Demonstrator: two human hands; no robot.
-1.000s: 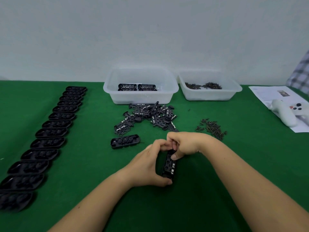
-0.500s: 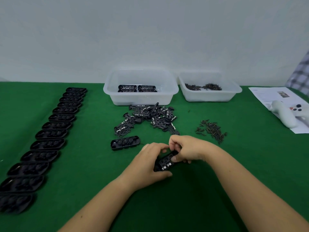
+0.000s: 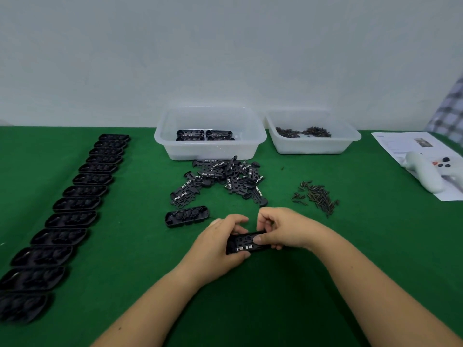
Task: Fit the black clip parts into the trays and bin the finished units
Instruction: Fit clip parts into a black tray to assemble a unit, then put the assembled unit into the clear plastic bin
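Tray (image 3: 246,242), upright on end a second ago, now lies flat between both hands, left hand (image 3: 220,242) gripping its near end, right hand (image 3: 280,230) thumb pressing the clip home, so binning looks next.

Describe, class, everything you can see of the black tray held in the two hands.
The black tray is a long, narrow piece of what looks like moulded plastic, lying roughly level just above the green table, open side up. A clip part sits in it, with small pale metal-looking tabs along its near edge. The left hand grips its left end; the right hand holds the right end, thumb pressed on top. Both ends are hidden by fingers.
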